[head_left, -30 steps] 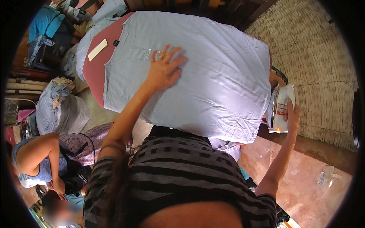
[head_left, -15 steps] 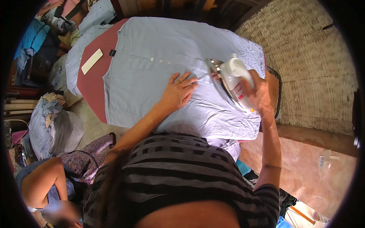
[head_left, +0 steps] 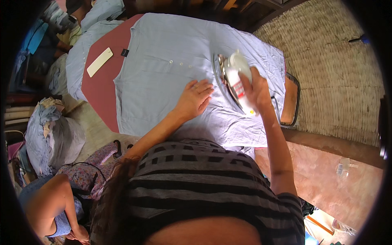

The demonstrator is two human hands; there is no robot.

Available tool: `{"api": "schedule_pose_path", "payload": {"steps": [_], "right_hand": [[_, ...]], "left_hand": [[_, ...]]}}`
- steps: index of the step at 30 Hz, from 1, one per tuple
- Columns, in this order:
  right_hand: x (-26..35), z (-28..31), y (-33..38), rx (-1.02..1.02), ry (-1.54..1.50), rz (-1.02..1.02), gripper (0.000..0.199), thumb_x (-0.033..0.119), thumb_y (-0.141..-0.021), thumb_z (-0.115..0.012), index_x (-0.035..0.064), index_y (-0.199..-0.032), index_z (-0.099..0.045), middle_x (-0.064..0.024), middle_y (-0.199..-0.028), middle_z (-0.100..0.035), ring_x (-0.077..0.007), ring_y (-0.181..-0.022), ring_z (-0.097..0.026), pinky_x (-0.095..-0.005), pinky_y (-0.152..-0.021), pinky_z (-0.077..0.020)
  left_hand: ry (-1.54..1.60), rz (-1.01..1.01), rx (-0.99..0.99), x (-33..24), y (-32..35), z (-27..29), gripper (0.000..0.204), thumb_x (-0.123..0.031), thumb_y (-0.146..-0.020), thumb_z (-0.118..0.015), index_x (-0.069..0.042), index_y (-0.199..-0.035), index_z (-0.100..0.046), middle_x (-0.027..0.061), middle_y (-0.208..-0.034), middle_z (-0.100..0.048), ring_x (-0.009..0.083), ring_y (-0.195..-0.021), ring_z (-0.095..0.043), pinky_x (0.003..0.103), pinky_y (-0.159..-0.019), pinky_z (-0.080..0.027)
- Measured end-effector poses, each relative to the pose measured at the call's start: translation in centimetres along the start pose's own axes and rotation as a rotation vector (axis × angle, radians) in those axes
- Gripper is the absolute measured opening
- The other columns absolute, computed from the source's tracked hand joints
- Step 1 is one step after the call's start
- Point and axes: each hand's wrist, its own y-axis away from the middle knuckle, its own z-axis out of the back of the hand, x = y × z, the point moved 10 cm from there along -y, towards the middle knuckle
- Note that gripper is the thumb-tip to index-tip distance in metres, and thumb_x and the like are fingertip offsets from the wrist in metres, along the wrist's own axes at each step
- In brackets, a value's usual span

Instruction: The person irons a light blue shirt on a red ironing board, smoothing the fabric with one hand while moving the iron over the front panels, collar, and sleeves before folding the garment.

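Right hand gripping white iron, soleplate tilted. Left hand open, flat on pale blue buttoned shirt, just left of iron.

Bright, even daylight falls on the pale shirt; shadows are soft. Fisheye bending curves the edges, a black vignette rings everything, and the rim blurs slightly.

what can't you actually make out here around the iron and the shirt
Head view only:
- Soleplate of the white clothes iron: faces away, so contact with the pale blue button shirt is unclear.
- Iron's handle: covered by the right hand.
- Shirt's near hem: hidden behind the person's striped top.
- Cloth under the left hand.
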Motion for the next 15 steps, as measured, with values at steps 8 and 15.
{"api": "schedule_pose_path", "payload": {"steps": [8,15], "right_hand": [[0.0,0.4,0.9,0.066,-0.029,0.093,0.029,0.025,-0.095,-0.065,0.0003,-0.094,-0.051,-0.0269,-0.066,-0.061,-0.0457,-0.062,-0.065,-0.0482,-0.052,-0.0482],[-0.3,0.2,1.3,0.188,-0.123,0.175,0.027,0.022,-0.094,-0.067,0.0009,-0.095,-0.051,-0.0246,-0.067,-0.063,-0.043,-0.064,-0.066,-0.0468,-0.054,-0.0503]], "left_hand": [[-0.533,0.385,-0.233,7.1,1.4,9.9,0.048,-0.034,-0.096,-0.055,-0.012,-0.139,-0.054,0.0104,-0.152,-0.044,0.0358,-0.141,-0.037,0.061,-0.111,-0.024],[-0.709,0.533,-0.093,10.1,3.5,10.6,0.053,-0.042,-0.101,-0.044,-0.022,-0.15,-0.044,0.0058,-0.16,-0.033,0.0332,-0.148,-0.027,0.059,-0.116,-0.016]]}}
